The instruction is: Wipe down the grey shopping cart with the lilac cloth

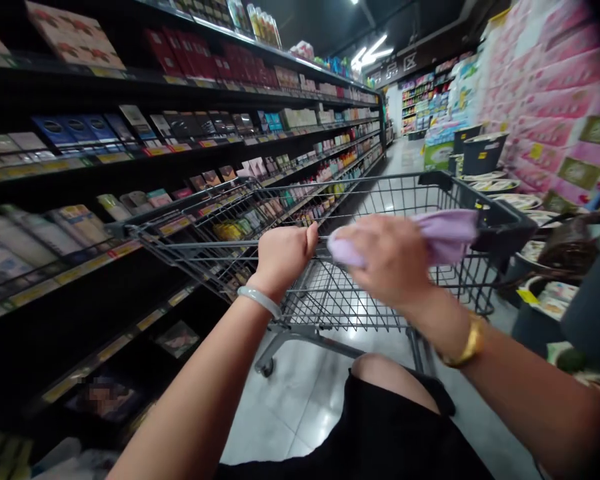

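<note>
A grey wire shopping cart (503, 230) stands crosswise before me, its basket showing bare mesh. My left hand (286, 257), with a pale bangle on the wrist, is closed around the cart's near top rail. A lilac cloth (450, 233) is bunched in my right hand (393, 260), which is over the same rail farther right and a little blurred. Part of the cloth sticks out past the fingers to the right. Whether the cloth touches the rail beneath my right hand, I cannot tell.
Long shelves (190, 150) of boxed and bottled goods run along the left. On the right are dark buckets (483, 153) and stacked pink packages (555, 113). The tiled aisle (400, 157) leads away to more shelves. My knee is close below the cart.
</note>
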`<state>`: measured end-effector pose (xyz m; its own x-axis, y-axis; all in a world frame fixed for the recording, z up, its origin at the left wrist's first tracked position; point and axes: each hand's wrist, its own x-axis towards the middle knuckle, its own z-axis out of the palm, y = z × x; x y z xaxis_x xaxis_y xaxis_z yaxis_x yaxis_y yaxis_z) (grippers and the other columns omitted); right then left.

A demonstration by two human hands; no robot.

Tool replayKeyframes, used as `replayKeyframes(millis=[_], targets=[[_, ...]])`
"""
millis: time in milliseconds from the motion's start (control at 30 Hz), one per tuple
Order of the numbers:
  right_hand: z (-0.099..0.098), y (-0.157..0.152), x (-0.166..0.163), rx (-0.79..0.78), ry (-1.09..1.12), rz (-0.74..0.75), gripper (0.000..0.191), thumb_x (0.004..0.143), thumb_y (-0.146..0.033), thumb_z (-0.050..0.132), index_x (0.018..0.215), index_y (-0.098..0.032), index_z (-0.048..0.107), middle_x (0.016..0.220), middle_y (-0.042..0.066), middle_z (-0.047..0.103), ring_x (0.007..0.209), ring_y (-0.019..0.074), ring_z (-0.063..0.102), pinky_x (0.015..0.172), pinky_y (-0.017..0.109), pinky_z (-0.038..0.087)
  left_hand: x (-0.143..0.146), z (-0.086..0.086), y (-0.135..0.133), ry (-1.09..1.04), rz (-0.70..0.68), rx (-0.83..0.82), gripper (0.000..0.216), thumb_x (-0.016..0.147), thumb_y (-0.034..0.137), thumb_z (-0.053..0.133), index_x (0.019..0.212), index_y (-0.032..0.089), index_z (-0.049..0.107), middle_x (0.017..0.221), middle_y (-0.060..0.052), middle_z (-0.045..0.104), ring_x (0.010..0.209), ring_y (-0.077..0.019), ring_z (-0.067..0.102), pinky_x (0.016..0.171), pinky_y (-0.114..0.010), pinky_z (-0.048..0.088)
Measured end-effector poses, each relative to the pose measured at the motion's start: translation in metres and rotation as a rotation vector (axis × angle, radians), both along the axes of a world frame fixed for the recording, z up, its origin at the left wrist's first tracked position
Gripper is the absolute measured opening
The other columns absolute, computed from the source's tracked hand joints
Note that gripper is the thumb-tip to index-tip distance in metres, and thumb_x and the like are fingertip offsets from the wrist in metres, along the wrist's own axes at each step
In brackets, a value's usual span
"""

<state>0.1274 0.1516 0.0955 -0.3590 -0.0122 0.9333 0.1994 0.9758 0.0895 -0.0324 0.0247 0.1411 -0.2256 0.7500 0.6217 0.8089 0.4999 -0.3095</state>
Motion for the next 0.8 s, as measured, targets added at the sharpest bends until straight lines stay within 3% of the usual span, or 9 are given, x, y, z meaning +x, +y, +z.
replayKeyframes(millis=[100, 200, 333, 500, 633, 700, 800], targets=[[-0.006, -0.016, -0.015, 0.173, -0.056, 0.065, 0.031, 0.088, -0.024, 0.061, 0.118, -0.027, 0.065, 0.119, 0.006, 0.068, 0.105, 0.0239, 0.059, 0.093, 0.042, 0.040, 0.009, -0.001, -0.008, -0.008, -0.007, 0.018, 0.070, 0.107, 0.045, 0.021, 0.068, 0.018, 0.072, 0.070, -0.008, 0.074, 0.063, -0.0194, 0.065, 0.056, -0.033, 0.017], [-0.017, -0.005, 0.001, 0.239, -0.036, 0.116, 0.036, 0.089, -0.020, 0.059, 0.124, -0.029, 0.062, 0.127, 0.005, 0.067, 0.119, 0.0229, 0.057, 0.103, 0.042, 0.039, 0.015, -0.001, -0.018, 0.010, 0.033, 0.016, 0.070, 0.107, 0.046, 0.021, 0.067, 0.018, 0.072, 0.068, -0.009, 0.073, 0.063, -0.0206, 0.065, 0.055, -0.034, 0.016], [-0.027, 0.011, 0.025, 0.123, 0.075, 0.024, 0.033, 0.087, -0.023, 0.063, 0.119, -0.030, 0.064, 0.123, 0.005, 0.068, 0.121, 0.0256, 0.058, 0.105, 0.045, 0.041, 0.024, -0.001, -0.027, 0.033, 0.083, 0.025, 0.072, 0.107, 0.047, 0.019, 0.067, 0.017, 0.071, 0.066, -0.010, 0.071, 0.063, -0.0221, 0.066, 0.054, -0.035, 0.015], [-0.024, 0.000, 0.011, 0.086, 0.157, -0.004, 0.031, 0.085, -0.029, 0.065, 0.116, -0.030, 0.063, 0.117, 0.004, 0.070, 0.110, 0.0256, 0.062, 0.097, 0.044, 0.041, 0.034, -0.001, -0.035, 0.034, 0.133, 0.033, 0.072, 0.106, 0.048, 0.019, 0.066, 0.016, 0.070, 0.064, -0.011, 0.069, 0.062, -0.0232, 0.067, 0.053, -0.034, 0.014], [-0.025, -0.009, 0.003, 0.070, 0.108, 0.057, 0.033, 0.086, -0.027, 0.066, 0.119, -0.030, 0.062, 0.122, 0.004, 0.068, 0.115, 0.0254, 0.059, 0.099, 0.045, 0.039, 0.032, -0.004, -0.044, 0.045, 0.164, 0.061, 0.072, 0.106, 0.047, 0.018, 0.066, 0.016, 0.069, 0.065, -0.012, 0.070, 0.061, -0.0233, 0.066, 0.052, -0.033, 0.014], [-0.038, -0.012, 0.003, 0.086, 0.100, 0.112, 0.035, 0.085, -0.023, 0.068, 0.118, -0.031, 0.063, 0.126, 0.003, 0.068, 0.121, 0.0252, 0.057, 0.101, 0.045, 0.039, 0.030, -0.005, -0.050, 0.059, 0.180, 0.085, 0.072, 0.106, 0.047, 0.018, 0.064, 0.016, 0.067, 0.064, -0.011, 0.069, 0.059, -0.0230, 0.065, 0.052, -0.033, 0.013], [-0.074, -0.016, 0.003, 0.136, 0.098, 0.225, 0.029, 0.084, -0.017, 0.071, 0.109, -0.031, 0.067, 0.121, -0.001, 0.072, 0.119, 0.0215, 0.059, 0.101, 0.043, 0.041, 0.028, -0.008, -0.061, 0.073, 0.191, 0.119, 0.068, 0.106, 0.046, 0.022, 0.063, 0.018, 0.066, 0.063, -0.009, 0.068, 0.057, -0.0216, 0.062, 0.053, -0.034, 0.013]])
